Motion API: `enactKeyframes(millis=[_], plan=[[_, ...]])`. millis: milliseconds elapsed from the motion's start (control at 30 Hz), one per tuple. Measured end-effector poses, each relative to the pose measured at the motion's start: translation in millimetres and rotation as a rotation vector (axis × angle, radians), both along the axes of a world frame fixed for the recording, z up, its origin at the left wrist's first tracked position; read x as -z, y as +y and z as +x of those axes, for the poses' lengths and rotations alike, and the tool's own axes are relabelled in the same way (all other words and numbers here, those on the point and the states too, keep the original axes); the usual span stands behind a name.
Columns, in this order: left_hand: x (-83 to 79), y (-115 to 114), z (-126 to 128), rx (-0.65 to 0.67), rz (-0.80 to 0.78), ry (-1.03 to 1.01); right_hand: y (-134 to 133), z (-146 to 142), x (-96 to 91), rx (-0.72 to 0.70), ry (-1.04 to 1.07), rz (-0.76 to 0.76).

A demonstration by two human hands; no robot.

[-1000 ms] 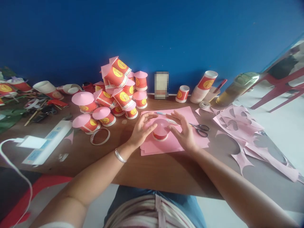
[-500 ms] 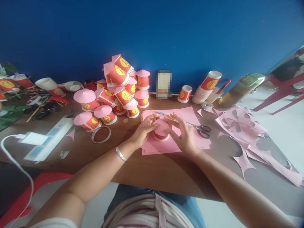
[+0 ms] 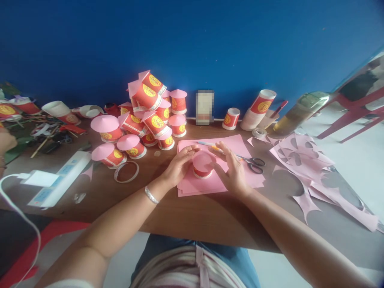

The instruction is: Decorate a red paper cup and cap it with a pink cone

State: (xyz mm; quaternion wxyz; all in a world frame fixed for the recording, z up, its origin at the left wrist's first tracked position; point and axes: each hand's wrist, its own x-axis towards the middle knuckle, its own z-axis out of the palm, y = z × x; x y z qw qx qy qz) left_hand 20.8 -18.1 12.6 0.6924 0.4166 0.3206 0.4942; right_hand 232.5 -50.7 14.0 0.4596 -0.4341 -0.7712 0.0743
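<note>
In front of me an upside-down red paper cup (image 3: 203,174) stands on a stack of pink paper sheets (image 3: 216,187). A pink paper cone (image 3: 204,161) sits on top of the cup like a roof. My left hand (image 3: 179,165) curves around the left side, fingers stretched out and apart from the cone's rim. On the other side my right hand (image 3: 232,170) is spread, its thumb at or very near the cone's right edge. Neither hand is closed round the cup. Behind my right fingers lie scissors (image 3: 255,165) with black handles and a pen (image 3: 207,143), partly hidden.
Roofed cups (image 3: 156,124) are piled to the left, beside a tape ring (image 3: 126,172) and a power strip (image 3: 61,178). Pink paper scraps (image 3: 300,154), stacked cups (image 3: 259,108) and a bottle (image 3: 300,112) stand right. A phone (image 3: 204,107) leans at the back. Another person's hand (image 3: 6,142) shows far left.
My left fingers have drawn slightly away from the cone, and its top now shows more fully. My right hand stays nearly in place. Another person's hand has come in at the far left.
</note>
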Motion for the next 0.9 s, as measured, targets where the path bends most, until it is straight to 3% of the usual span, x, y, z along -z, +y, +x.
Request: enactKeyframes(millis=[133,300,467,667,900], plan=[[-0.9,-3,-4,-0.126,0.322,0.228,-3,0,0.1,0.008,-0.098,0.119],[-3.8,-10,-8,-0.142,0.774,0.646,-7,-7,4.2,-0.034,-0.238,0.111],[-0.8,-10,-7,-0.151,1.068,0.897,-6,-11,10.3,-0.022,-0.298,0.12],[2.0,-12,-5,-0.198,1.179,1.084,-3,-11,16.1,-0.005,-0.321,0.15],[-0.8,-12,-6,-0.206,1.176,1.062,-5,-10,10.8,0.012,-0.316,0.157]])
